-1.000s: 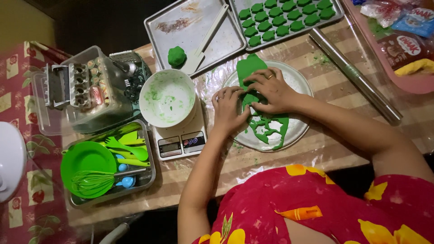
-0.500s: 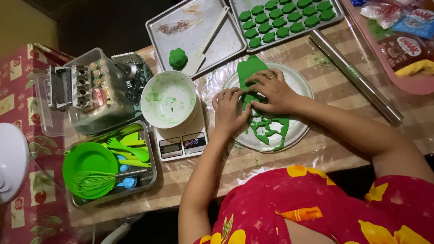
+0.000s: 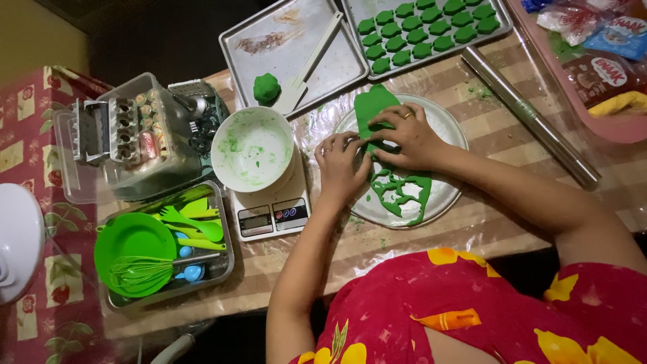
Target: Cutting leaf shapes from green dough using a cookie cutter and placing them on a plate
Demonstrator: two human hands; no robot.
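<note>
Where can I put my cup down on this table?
There is bare table between the round plate and the rolling pin, and along the near edge below the scale. The left side is crowded with a utensil tray, bowl and box.

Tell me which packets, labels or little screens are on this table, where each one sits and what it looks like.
Digital kitchen scale display panel: front of the white scale under the white bowl, two small grey screens with coloured buttons.
Blue snack packet: pink tray, top right corner, shiny blue with a red label.
Dark brown packet: same tray, below the blue one, red-and-white label.
Clear crinkled packet: top edge of the tray, red and white contents.
</note>
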